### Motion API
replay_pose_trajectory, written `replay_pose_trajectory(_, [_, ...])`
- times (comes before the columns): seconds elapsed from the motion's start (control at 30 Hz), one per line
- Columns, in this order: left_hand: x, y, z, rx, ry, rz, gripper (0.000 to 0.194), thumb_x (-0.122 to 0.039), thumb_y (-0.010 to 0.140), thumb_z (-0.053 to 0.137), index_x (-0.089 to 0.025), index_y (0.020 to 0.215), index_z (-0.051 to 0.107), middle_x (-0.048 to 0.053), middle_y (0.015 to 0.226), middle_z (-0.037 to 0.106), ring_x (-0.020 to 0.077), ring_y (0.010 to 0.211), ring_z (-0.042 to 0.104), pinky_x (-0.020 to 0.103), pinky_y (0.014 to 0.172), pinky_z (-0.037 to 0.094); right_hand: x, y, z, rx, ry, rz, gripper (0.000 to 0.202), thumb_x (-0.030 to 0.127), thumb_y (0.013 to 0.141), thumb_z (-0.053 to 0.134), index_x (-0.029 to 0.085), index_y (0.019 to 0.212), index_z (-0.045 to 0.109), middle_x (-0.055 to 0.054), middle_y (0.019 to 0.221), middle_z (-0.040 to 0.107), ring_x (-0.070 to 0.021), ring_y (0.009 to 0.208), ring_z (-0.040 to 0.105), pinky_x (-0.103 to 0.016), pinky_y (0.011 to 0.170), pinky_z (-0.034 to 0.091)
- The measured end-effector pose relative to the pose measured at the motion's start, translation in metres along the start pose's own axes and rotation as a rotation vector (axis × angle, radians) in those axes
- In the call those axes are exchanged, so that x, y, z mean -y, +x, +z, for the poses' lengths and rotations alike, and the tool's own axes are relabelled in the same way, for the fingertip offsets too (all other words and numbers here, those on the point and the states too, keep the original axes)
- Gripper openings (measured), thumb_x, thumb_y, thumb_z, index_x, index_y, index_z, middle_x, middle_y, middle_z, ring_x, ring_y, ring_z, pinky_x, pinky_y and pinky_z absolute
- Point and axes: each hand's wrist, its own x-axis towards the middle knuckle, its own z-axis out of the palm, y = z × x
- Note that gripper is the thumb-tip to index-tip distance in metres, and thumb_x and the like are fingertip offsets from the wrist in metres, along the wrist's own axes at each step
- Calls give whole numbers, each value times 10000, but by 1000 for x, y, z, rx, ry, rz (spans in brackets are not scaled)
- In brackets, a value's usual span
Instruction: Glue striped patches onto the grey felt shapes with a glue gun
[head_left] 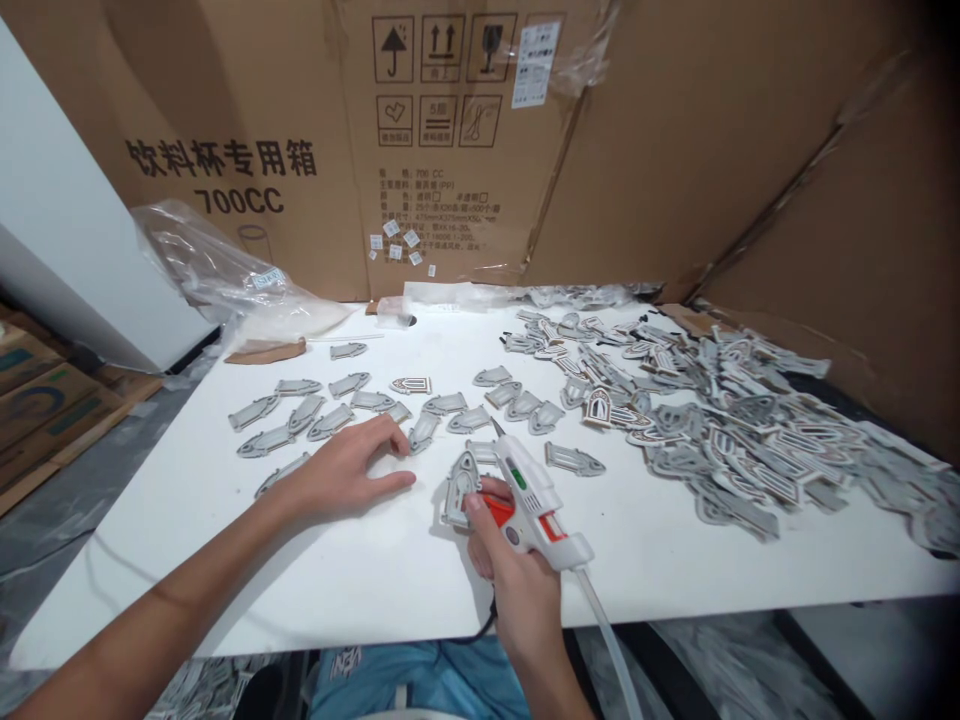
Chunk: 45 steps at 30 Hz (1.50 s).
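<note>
In my right hand (517, 580) is a white and orange hot glue gun (529, 490), its metal nozzle pointing up and to the left over the table. A clear glue stick (611, 640) trails from its back end. At my right thumb and fingers there is also a grey arch-shaped piece (459, 490), seemingly held against the gun's trigger side. My left hand (356, 465) hovers low over the table, thumb and curled fingers apart with nothing between them. Just beyond its fingertips lies another grey arch-shaped piece (424, 432), among several similar ones.
A large heap of grey and white arch pieces (720, 410) covers the right side of the white table (337, 590). Cardboard walls (450, 210) stand along the back and right. Clear plastic wrap (247, 280) lies at the back left. A dark cord (484, 625) hangs over the front edge.
</note>
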Motion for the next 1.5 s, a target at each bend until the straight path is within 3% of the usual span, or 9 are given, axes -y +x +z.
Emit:
replay_pose_trajectory(0.23, [-2,2,12,19,2,71,126,-364,1036,694,-248,985,705,31,1039,702,228,981,672,361,887,489,5,-4,2,-9,-8,-2,561,566,817,925,180,1193,772,-19,789,711,-177,609,558,-303,506,417])
replay_pose_trajectory(0.37, [-2,1,12,-12,-4,72,110,-338,1069,626,-253,1078,696,36,1065,728,229,1005,686,357,885,498,5,-4,3,0,4,1,566,579,822,922,184,1194,761,-7,802,708,-146,567,503,-295,502,383])
replay_pose_trajectory(0.57, [2,1,14,-10,54,46,248,-405,1000,742,-253,1181,668,39,1076,704,246,1013,691,383,907,503,2,-1,1,15,10,12,609,593,798,941,172,1191,745,8,771,693,-119,524,428,-290,486,329])
replay_pose_trajectory(0.93, [1,1,12,-29,-13,55,88,-320,1022,701,-242,1059,710,16,1033,707,196,912,638,336,822,465,1,1,0,30,-2,8,574,590,798,928,195,1179,760,22,745,674,-120,504,412,-302,485,333])
replay_pose_trajectory(1.13, [0,2,15,-95,20,106,152,-269,1067,590,-229,1013,728,15,905,698,175,788,597,326,741,448,4,-1,0,6,-41,5,595,604,780,936,189,1177,783,19,687,646,-169,559,532,-305,498,394])
replay_pose_trajectory(1.5, [3,3,14,-290,97,330,112,-147,987,642,-216,994,730,47,886,722,204,840,647,365,800,522,3,-2,-1,46,-24,2,566,576,866,897,169,1219,722,26,744,644,-93,534,383,-266,489,301])
